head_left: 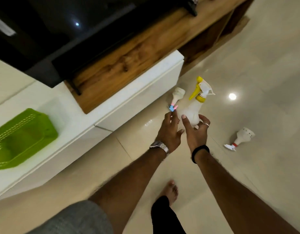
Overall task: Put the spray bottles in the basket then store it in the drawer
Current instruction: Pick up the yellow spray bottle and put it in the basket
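Note:
A translucent spray bottle with a yellow trigger head point(194, 108) stands upright over the floor, and my right hand point(195, 132) is wrapped around its lower body. A small white bottle with a blue and pink nozzle point(177, 97) lies on the tiles just left of it. My left hand point(169, 130) has its fingers apart, with the fingertips at that nozzle. A third white bottle with a red collar point(243, 135) lies on the floor to the right. The green perforated basket point(44, 130) sits on the white cabinet top at the left, and nothing shows inside it.
The low white cabinet point(88, 119) with its drawer front point(142, 97) runs along the left. A wooden shelf point(129, 58) and a black screen point(61, 31) sit above it. My bare foot point(170, 190) is on the glossy tile floor point(247, 166).

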`<state>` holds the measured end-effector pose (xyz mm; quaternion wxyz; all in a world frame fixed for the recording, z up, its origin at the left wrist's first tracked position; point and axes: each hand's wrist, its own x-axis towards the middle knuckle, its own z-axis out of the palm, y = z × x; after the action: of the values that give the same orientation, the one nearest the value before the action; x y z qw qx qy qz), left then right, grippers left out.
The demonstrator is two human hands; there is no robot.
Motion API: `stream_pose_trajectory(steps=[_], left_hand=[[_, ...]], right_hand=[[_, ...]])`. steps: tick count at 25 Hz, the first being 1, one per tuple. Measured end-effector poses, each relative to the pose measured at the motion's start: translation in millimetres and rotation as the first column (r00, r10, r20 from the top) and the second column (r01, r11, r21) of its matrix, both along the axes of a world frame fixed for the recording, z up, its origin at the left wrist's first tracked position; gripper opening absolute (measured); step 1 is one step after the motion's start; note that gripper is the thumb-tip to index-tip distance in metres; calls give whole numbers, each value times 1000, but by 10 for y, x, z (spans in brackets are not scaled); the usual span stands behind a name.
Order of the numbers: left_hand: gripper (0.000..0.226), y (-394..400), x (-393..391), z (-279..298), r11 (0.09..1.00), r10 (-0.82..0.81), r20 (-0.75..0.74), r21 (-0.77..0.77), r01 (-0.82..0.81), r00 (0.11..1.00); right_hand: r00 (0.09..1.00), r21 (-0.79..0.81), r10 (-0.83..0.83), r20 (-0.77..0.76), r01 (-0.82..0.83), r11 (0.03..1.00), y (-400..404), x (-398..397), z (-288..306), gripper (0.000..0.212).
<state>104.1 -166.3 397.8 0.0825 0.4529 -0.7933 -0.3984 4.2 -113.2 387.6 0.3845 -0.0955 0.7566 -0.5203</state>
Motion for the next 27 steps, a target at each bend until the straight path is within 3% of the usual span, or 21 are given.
stream_pose_trajectory(steps=[4, 9, 15, 18, 21, 24, 27], left_hand=[[87, -405, 1013, 196, 982, 181, -58, -36, -183, 982], [87, -523, 2804, 213, 891, 447, -76, -56, -451, 891], [81, -492, 4910, 239, 721, 646, -42, -296, -627, 762], [81, -692, 5855, 209, 747, 645, 147, -331, -577, 750], [51, -724, 6586, 30, 857, 507, 343, -296, -421, 791], [20, -649, 6945, -191, 888, 417, 351, -353, -294, 838], [30, -574, 7064, -308, 859, 442, 305, -414, -300, 844]], right_hand=[[964, -83, 254, -82, -260, 962, -551, 768, 239, 80], [819, -70, 551, -162, -566, 821, -1035, 2384, 386, 72], [608, -71, 764, -214, -790, 609, -1418, 4472, 445, 57], [549, -84, 782, -294, -830, 551, -1832, 5338, 461, 55], [468, -19, 830, -304, -874, 485, -2111, 5938, 294, 53], [361, 80, 874, -325, -911, 405, -2191, 6280, 31, 49], [300, 141, 885, -355, -919, 368, -2201, 6496, -205, 49]])
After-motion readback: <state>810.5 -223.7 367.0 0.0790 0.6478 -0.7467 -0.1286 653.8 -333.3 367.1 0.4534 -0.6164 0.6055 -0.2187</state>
